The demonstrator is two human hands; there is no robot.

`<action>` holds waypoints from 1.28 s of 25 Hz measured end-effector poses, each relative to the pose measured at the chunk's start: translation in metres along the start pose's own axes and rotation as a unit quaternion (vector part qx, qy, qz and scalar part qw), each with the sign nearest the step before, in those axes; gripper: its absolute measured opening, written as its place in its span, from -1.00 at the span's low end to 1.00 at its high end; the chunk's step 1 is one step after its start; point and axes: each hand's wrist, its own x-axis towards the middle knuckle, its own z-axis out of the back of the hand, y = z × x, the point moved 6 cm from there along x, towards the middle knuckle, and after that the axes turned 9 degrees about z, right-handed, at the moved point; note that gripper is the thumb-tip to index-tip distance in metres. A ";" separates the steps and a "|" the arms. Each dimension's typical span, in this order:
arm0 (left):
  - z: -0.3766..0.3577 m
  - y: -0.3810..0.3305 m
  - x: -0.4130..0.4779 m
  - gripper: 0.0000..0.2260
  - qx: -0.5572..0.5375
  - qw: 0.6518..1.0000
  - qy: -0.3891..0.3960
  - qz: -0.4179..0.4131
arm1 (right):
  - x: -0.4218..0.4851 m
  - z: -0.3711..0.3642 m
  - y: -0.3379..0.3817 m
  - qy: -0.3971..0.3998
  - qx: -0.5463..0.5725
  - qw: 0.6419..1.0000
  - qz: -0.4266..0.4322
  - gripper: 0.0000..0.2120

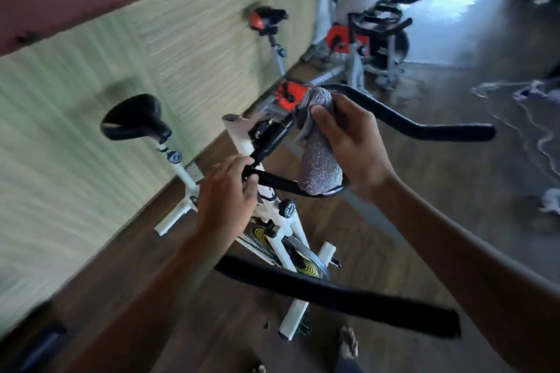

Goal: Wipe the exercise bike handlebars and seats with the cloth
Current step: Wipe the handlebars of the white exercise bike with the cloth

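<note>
Bare forearms reach in from the bottom edge, and just beneath them the near black foam-padded grip arm (333, 294) of the handlebar crosses the lower part of the view. The left hand (227, 191) is clenched round the thin black metal centre bar (272, 180) of that handlebar, fingers curled over the top of it. The right hand (354, 145) grasps the grey, fluffy terry cloth (318, 160), thumb laid across its upper fold and fingers hidden behind it. The cloth is bunched into a thick roll that stands against the curved inner loop of the handlebar, its lower end touching the thin bar, just beside the left hand. The far black padded grip arm (424, 127) sweeps out to the right from behind the right hand. Below the hands stands the white steel-framed exercise bike (288, 227), with a yellow-ringed flywheel (306, 263) and a black padded saddle (133, 118) on a white post to the left, well apart from the cloth. Behind it, along a pale green ribbed wall panel (91, 85), more bikes stand in a row, one with a red and black saddle (263, 20). The brown wood-grain floor (136, 251) runs beneath, and a sandalled foot (348, 342) shows at the bottom edge. Everything is blurred by motion.
</note>
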 end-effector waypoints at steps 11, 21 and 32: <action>0.002 0.008 -0.017 -0.72 -0.017 0.998 0.043 -0.046 | -0.122 0.050 -0.062 -0.080 0.006 0.994 -0.080 -0.77; 0.001 0.015 0.020 -0.73 -0.064 0.985 0.099 -0.124 | -0.129 -0.079 -0.036 -0.211 -0.261 0.922 0.192 -0.70; -0.007 0.034 0.029 -0.58 -0.146 0.969 0.117 -0.160 | -0.108 -0.165 -0.067 -0.319 -0.458 0.824 0.097 -0.64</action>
